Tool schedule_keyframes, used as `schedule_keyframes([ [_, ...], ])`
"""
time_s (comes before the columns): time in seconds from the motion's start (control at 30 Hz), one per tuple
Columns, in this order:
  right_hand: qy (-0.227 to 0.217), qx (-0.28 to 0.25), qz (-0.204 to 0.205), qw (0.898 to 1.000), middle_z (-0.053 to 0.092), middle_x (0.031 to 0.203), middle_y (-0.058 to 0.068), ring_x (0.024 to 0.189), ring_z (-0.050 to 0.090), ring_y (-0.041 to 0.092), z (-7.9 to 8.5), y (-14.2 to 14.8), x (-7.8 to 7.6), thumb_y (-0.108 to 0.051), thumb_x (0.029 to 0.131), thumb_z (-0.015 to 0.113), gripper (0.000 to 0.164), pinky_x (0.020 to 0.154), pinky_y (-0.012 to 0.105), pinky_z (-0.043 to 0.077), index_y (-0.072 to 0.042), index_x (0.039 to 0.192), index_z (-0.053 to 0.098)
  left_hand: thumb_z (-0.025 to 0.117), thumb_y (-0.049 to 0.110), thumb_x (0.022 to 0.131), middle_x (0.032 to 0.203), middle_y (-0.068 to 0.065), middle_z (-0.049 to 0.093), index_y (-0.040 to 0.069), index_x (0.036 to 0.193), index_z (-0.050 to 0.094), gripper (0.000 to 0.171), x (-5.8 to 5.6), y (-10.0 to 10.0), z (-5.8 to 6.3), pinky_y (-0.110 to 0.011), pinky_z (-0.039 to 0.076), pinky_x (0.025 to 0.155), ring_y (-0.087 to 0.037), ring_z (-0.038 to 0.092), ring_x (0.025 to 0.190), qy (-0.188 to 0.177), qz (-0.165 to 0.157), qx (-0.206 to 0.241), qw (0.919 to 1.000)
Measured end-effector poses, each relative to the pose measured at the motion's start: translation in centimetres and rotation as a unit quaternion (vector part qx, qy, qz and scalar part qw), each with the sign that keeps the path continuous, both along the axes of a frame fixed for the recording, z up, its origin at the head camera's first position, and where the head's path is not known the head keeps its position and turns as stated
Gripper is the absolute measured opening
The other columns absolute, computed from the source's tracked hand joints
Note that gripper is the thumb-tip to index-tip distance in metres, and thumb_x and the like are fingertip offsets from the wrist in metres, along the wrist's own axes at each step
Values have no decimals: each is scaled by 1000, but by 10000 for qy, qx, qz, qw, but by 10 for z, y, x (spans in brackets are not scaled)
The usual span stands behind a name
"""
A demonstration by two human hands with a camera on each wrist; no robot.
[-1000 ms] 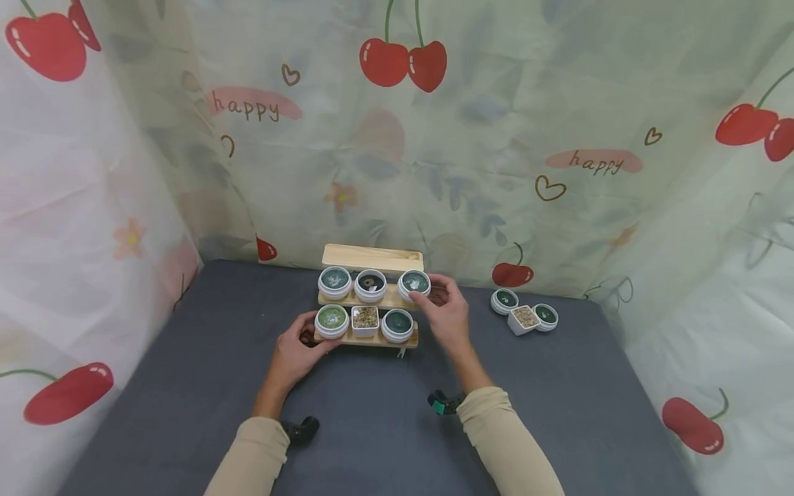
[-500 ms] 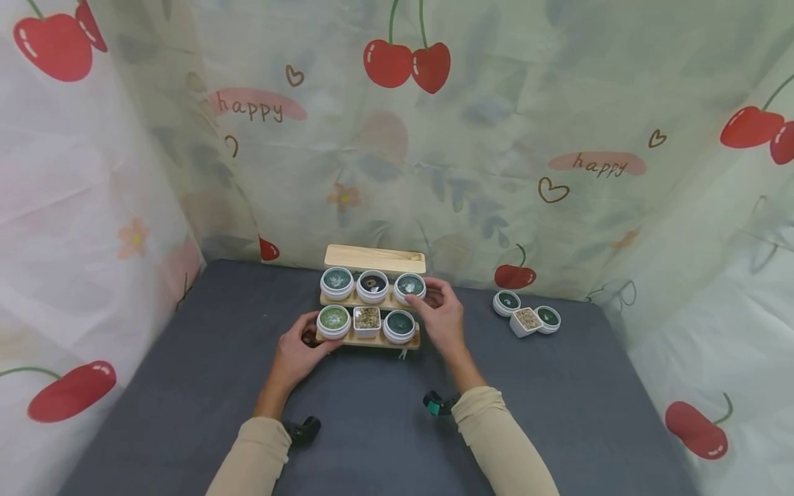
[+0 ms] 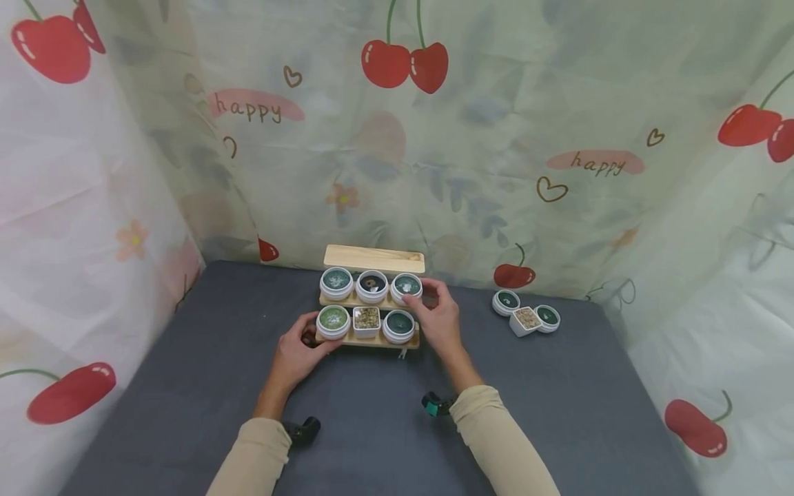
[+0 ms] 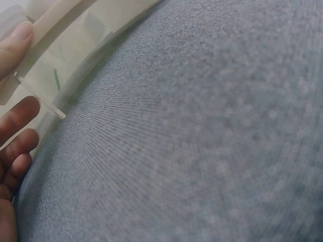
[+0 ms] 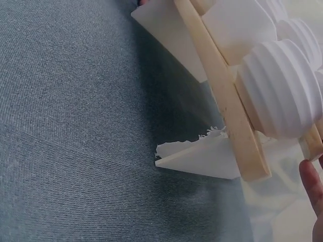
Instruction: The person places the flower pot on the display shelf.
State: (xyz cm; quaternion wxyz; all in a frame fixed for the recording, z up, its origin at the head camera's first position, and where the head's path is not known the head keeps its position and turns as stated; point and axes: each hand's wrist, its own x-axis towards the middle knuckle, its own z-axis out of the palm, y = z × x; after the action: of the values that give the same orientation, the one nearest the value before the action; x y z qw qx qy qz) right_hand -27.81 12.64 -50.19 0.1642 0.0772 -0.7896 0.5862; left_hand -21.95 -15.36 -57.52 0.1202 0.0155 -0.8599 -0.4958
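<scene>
A three-tier wooden stand (image 3: pixel 374 258) carries small white pots on its two lower shelves. My right hand (image 3: pixel 442 320) pinches the right-hand round pot (image 3: pixel 406 286) on the middle shelf, thumb in front and fingers at its side. Left of it are a dark-filled pot (image 3: pixel 371 284) and a blue-green one (image 3: pixel 337 281). My left hand (image 3: pixel 298 353) grips the lower shelf's left end by a green-filled pot (image 3: pixel 333 320); in the left wrist view the thumb (image 4: pixel 21 38) presses the wooden edge. A square pot (image 3: pixel 367 320) and a dark green round pot (image 3: pixel 399 325) share that shelf.
To the right on the grey cloth (image 3: pixel 558 399) sit two round pots, one nearer (image 3: pixel 506 301) and one farther right (image 3: pixel 547 317), with a square pot (image 3: pixel 526 319) between them. A cherry-print curtain (image 3: pixel 397 151) stands behind. White supports (image 5: pixel 202 156) prop the stand.
My right hand has slid its round pot left along the middle shelf, closer to the dark-filled pot. My left hand has stayed at the lower shelf's left end.
</scene>
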Motion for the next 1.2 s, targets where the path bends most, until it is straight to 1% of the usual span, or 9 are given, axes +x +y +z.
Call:
schedule_keyframes([
  [0.2, -122, 125, -28, 9998, 71, 121, 9, 108, 69, 23, 1, 7, 3, -24, 87, 83, 46, 89, 33, 55, -12, 126, 64, 88, 49, 77, 97, -2, 71, 20, 138, 57, 74, 0, 5, -2, -30, 49, 79, -16, 63, 87, -18, -105, 82, 9999],
  [0.4, -24, 199, -45, 9998, 72, 120, 10, 112, 68, 23, 5, 23, 2, -23, 87, 83, 43, 91, 35, 54, -13, 125, 65, 89, 45, 77, 96, -2, 71, 20, 137, 58, 72, -2, 6, -1, -30, 48, 78, -16, 62, 85, 56, -71, 126, 9999],
  [0.6, -133, 401, -279, 9987, 70, 125, 7, 117, 66, 23, 8, 52, 5, -33, 88, 82, 48, 97, 44, 52, -14, 129, 63, 88, 47, 77, 96, -2, 71, 20, 137, 58, 73, -3, 7, -2, -30, 48, 78, -16, 61, 85, 61, -57, 72, 9999],
  [0.63, -167, 432, -324, 9984, 69, 126, 8, 118, 65, 24, 8, 57, 5, -34, 88, 81, 50, 98, 46, 51, -13, 129, 63, 88, 48, 77, 96, -2, 71, 20, 138, 58, 73, -3, 7, -2, -30, 48, 78, -16, 61, 86, 53, -66, 76, 9999],
  [0.77, -258, 599, -516, 9965, 66, 130, 12, 121, 63, 28, 11, 74, 6, -34, 88, 81, 53, 100, 48, 51, -11, 131, 61, 88, 50, 76, 97, -2, 71, 20, 138, 58, 75, -3, 5, -2, -29, 47, 78, -16, 61, 86, 44, -88, 94, 9999],
  [0.83, -308, 632, -519, 9962, 64, 132, 15, 123, 61, 33, 12, 82, 7, -34, 89, 81, 54, 101, 50, 50, -11, 133, 60, 89, 49, 75, 97, -3, 71, 20, 137, 58, 75, -3, 3, -1, -29, 47, 78, -16, 60, 86, 44, -69, 117, 9999],
  [0.93, -398, 715, -537, 9952, 60, 134, 16, 127, 58, 35, 12, 95, 8, -35, 89, 81, 58, 104, 52, 48, -10, 135, 58, 90, 45, 75, 96, -3, 71, 20, 136, 59, 73, -2, 0, 0, -28, 47, 77, -16, 61, 85, 79, 8, 118, 9999],
  [1.03, -416, 780, -605, 9942, 57, 137, 19, 129, 55, 37, 10, 110, 8, -33, 89, 81, 61, 105, 55, 46, -6, 137, 56, 91, 45, 74, 96, -2, 71, 20, 135, 59, 73, -3, -2, 0, -28, 48, 77, -16, 61, 86, 89, 47, 75, 9999],
  [1.2, -623, 970, -1026, 9880, 54, 139, 21, 130, 53, 38, 5, 139, 12, -32, 89, 80, 64, 104, 53, 46, -3, 140, 54, 89, 50, 75, 97, -2, 71, 20, 137, 58, 76, -2, -1, 0, -29, 48, 79, -16, 62, 88, -22, -39, 35, 10000],
])
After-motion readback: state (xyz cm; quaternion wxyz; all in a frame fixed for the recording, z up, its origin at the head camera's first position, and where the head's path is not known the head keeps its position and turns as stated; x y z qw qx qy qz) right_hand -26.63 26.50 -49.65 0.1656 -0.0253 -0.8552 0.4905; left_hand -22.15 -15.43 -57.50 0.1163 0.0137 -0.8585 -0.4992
